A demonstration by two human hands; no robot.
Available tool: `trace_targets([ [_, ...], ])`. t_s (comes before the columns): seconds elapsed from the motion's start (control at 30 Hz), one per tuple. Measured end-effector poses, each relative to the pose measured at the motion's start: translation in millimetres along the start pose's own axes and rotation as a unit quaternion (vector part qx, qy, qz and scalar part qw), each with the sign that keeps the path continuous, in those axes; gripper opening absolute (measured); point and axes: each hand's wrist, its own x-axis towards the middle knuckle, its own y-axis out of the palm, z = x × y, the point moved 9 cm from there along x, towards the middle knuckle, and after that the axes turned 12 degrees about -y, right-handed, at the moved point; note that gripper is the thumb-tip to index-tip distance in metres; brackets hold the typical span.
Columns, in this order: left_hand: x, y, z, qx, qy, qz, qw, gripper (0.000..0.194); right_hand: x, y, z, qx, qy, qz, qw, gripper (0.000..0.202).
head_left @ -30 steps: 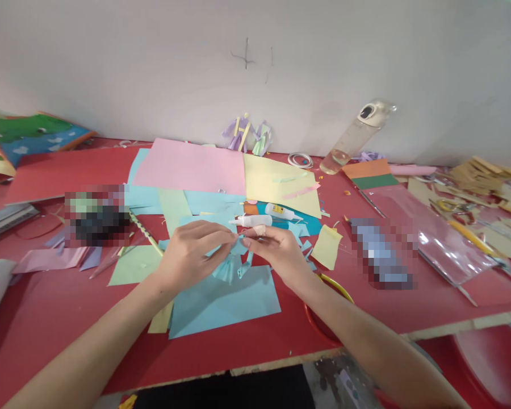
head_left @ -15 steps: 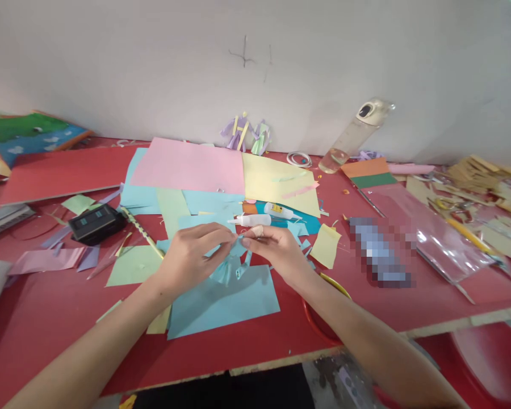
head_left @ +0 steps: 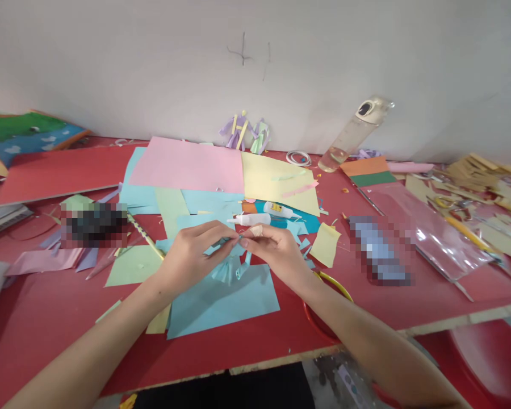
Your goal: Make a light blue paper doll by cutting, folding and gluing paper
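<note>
My left hand (head_left: 196,250) and my right hand (head_left: 279,250) meet at the middle of the table, thumbs and forefingers pinched together. Between their fingertips is the upper part of a small light-blue paper figure (head_left: 227,271). Its pleated, skirt-like lower part and a narrow strip hang below; the pinched part is mostly hidden. A bandage (head_left: 256,230) wraps a finger of my right hand. Beneath lies a light-blue paper sheet (head_left: 225,309). Just beyond the fingers, a white glue bottle (head_left: 252,219) and a second glue bottle with a yellow label (head_left: 280,211) lie flat.
Pink paper (head_left: 191,165) and yellow paper (head_left: 281,179) lie toward the wall. Two paper figures (head_left: 238,130) lean there, left of a tilted water bottle (head_left: 351,136). A yellow-and-red ring (head_left: 334,281) sits by my right forearm. A patterned pencil (head_left: 147,236) lies at left.
My fingertips have drawn slightly closer together over the blue paper figure. The hands otherwise stay in place, and the view has shifted very slightly.
</note>
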Motion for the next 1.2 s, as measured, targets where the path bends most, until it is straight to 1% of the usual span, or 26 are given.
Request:
trace_targets([
  [0.17,0,-4.8,-2,0.007,0.001,-0.025,1.000,0.010,1,-2,3,0.008,-0.006,-0.002,1.000,0.016],
  [0.23,1,-6.6,-4,-0.004,0.012,-0.027,1.000,0.010,1,-3,1,0.033,0.003,-0.005,0.999,0.015],
  [0.4,2,-6.4,-9,-0.005,0.042,-0.017,0.999,0.011,0,3,-16,0.158,0.075,-0.002,0.985,0.014],
  [0.53,1,-6.9,-11,0.010,0.054,-0.031,0.998,0.011,-3,8,-22,0.195,0.112,0.013,0.974,0.017],
  [0.7,-2,-6.0,-10,0.029,0.054,-0.043,0.997,0.012,-2,4,-24,0.172,0.103,0.000,0.980,0.018],
  [0.87,-2,-2.8,-8,0.043,0.041,-0.030,0.998,0.012,-2,-1,-22,0.111,0.080,-0.025,0.990,0.020],
  [1.0,-1,2.0,-5,0.042,0.011,-0.012,0.999,0.011,-1,-1,-16,0.061,0.059,-0.025,0.996,0.019],
  [1.2,-2,5.0,0,0.037,-0.035,-0.010,0.999,0.008,-1,-1,-11,-0.008,0.009,-0.021,1.000,0.016],
])
